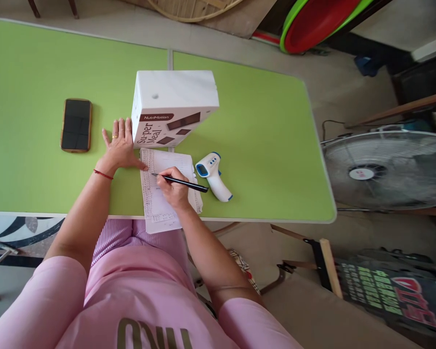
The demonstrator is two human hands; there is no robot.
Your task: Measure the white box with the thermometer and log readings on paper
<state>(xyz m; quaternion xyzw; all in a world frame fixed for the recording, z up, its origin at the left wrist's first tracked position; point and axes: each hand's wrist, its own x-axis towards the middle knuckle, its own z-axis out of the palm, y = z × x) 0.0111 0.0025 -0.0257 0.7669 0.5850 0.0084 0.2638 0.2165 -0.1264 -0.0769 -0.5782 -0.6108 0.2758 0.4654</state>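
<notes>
My right hand (175, 188) grips a black pen (189, 184), its tip at the left part of a notebook page. The notebook (172, 162) lies open near the table's front edge, with handwriting on it and a lower corner hanging past the edge. Fingers spread, my left hand (121, 145) rests on the table with the thumb on the notebook's left margin. Its fingers are beside a white box (178, 89) printed "NutriMotion Su-per Meal", which stands just behind the notebook. To the right of the notebook is a white and blue infrared thermometer (215, 177).
A phone (76, 125) in a brown case lies on the green table (269, 145), left of my hand. Beyond the right edge stands a large fan (366, 172). A folding chair (305, 291) is at the lower right. Red and green basins (319, 24) lean at the back.
</notes>
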